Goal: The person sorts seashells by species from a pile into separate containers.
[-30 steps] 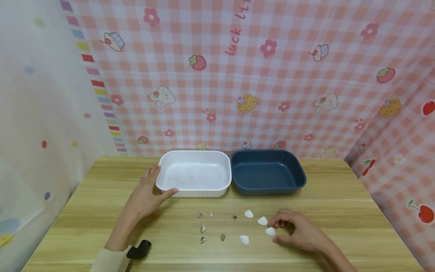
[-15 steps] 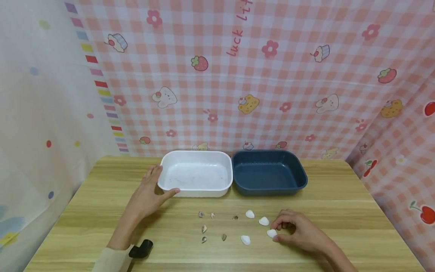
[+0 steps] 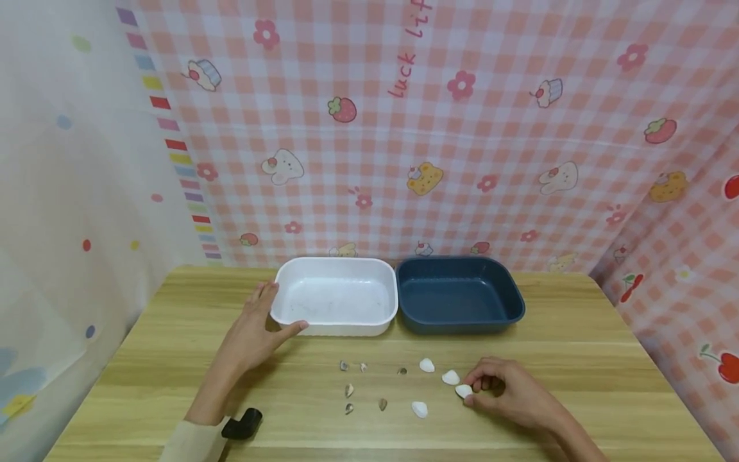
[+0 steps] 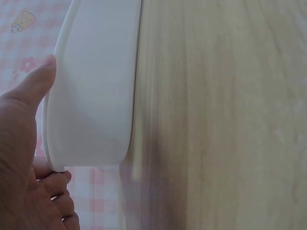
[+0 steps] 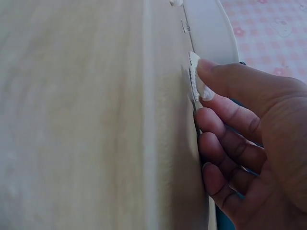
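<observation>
My left hand (image 3: 271, 321) holds the near left corner of an empty white tray (image 3: 335, 264), thumb along its front wall. The left wrist view shows that thumb (image 4: 33, 81) on the white tray (image 4: 96, 86) with fingers curled under the rim. My right hand (image 3: 469, 391) pinches a white shell (image 3: 462, 390) that lies on the wooden table (image 3: 577, 333). In the right wrist view the thumb of my right hand (image 5: 201, 93) presses the ribbed white shell (image 5: 193, 72). An empty dark blue tray (image 3: 458, 263) stands right of the white one.
Three more white shells (image 3: 426, 365) (image 3: 450, 377) (image 3: 419, 409) lie left of my right hand. Several small dark shells (image 3: 349, 390) are scattered in front of the white tray. Patterned cloth walls the table at the back and sides.
The right hand's fingers have drawn in slightly around the white shell. The left hand and both trays have stayed where they were.
</observation>
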`<state>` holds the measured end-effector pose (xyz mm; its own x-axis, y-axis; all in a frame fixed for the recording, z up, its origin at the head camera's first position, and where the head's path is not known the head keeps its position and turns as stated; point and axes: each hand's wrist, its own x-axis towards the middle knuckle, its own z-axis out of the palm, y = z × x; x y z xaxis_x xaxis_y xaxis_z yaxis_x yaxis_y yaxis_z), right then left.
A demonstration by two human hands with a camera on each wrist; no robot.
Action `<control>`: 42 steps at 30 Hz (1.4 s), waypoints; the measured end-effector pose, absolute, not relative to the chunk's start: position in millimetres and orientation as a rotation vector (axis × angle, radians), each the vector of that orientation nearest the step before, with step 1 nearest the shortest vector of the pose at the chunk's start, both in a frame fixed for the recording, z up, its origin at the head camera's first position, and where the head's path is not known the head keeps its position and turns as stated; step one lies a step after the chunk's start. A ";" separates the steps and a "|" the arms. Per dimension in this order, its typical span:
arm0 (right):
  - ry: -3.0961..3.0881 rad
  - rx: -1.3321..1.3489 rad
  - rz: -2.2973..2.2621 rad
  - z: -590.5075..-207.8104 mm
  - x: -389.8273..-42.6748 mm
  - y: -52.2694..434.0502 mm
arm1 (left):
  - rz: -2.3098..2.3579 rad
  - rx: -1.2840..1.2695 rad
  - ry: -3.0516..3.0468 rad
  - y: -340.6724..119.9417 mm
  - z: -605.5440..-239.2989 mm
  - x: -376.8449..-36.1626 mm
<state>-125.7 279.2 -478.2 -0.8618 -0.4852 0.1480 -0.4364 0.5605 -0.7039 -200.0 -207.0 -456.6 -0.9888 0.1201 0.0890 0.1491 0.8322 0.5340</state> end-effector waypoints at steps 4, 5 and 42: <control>2.717 -0.730 -1.213 -475.5 -126.3 278.0 | -0.872 -0.216 -2.962 -206.0 -457.3 -199.3; 2.720 -0.718 -1.215 -474.3 -126.9 277.4 | -0.870 -0.217 -2.960 -205.8 -457.3 -199.5; 3.125 -0.699 -1.192 -427.2 -182.8 264.6 | -0.901 -0.217 -2.955 -206.2 -456.2 -200.8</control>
